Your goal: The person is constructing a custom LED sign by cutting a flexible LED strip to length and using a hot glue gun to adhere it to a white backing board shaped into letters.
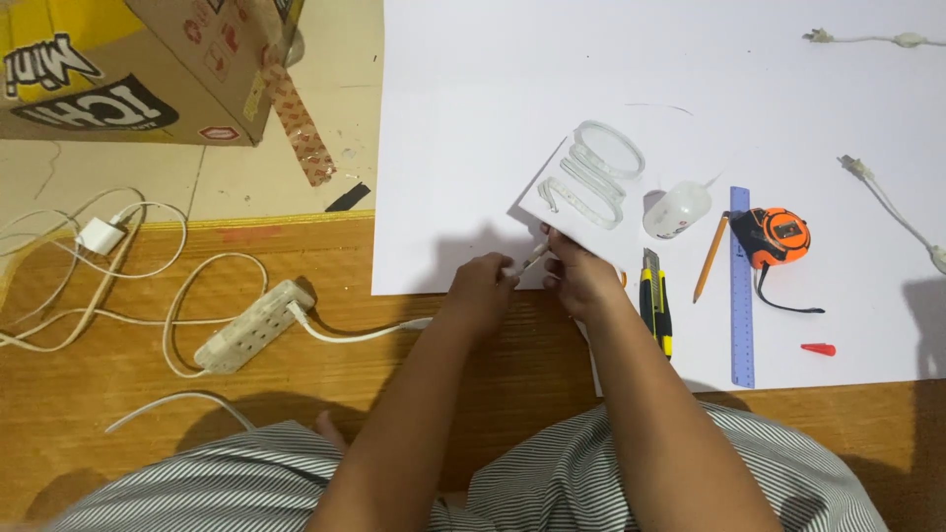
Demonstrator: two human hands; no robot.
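Note:
My left hand (481,288) and my right hand (581,281) meet at the near edge of a large white sheet (512,89) on the floor. Both pinch the near corner of a small white card (552,212) that is tilted up off the sheet. A thin whitish strip end (535,258) shows between the fingers. A clear coiled strip (596,172) lies on the card's far part.
On the sheet to the right lie a glue bottle (680,209), a yellow utility knife (656,305), a pencil (709,258), a blue ruler (741,286), an orange tape measure (778,236) and a red cap (819,349). A white power strip (251,327) with cables lies left; a cardboard box (128,69) stands far left.

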